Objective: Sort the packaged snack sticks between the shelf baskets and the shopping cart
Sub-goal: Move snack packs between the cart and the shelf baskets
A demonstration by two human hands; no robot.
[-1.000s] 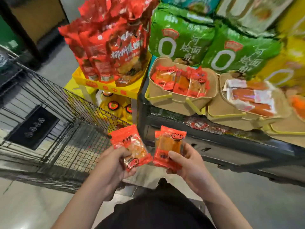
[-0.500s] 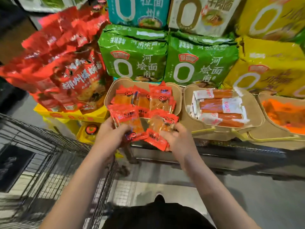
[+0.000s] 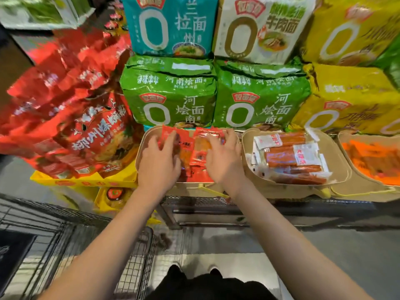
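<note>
The scene is evenly and fairly brightly lit from above, the colours strongly saturated. Soft glare streaks the glossy green noodle bags [image 3: 171, 94] and the clear wrappers in the middle basket [image 3: 251, 148]. Motion blur smears the red bags [image 3: 65, 109] at left and the orange packets [image 3: 372, 159] at far right. Wide-angle distortion bends the edges, and the floor [image 3: 346, 256] lies dimmer, in shadow.

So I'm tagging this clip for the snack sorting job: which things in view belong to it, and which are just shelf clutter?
Part of the job:
left hand and right hand, on the red snack packets
left basket holding them
middle basket of orange snack sticks
right basket
shopping cart

Just lying about:
green noodle packs
teal noodle pack
yellow noodle packs
red bags
</note>
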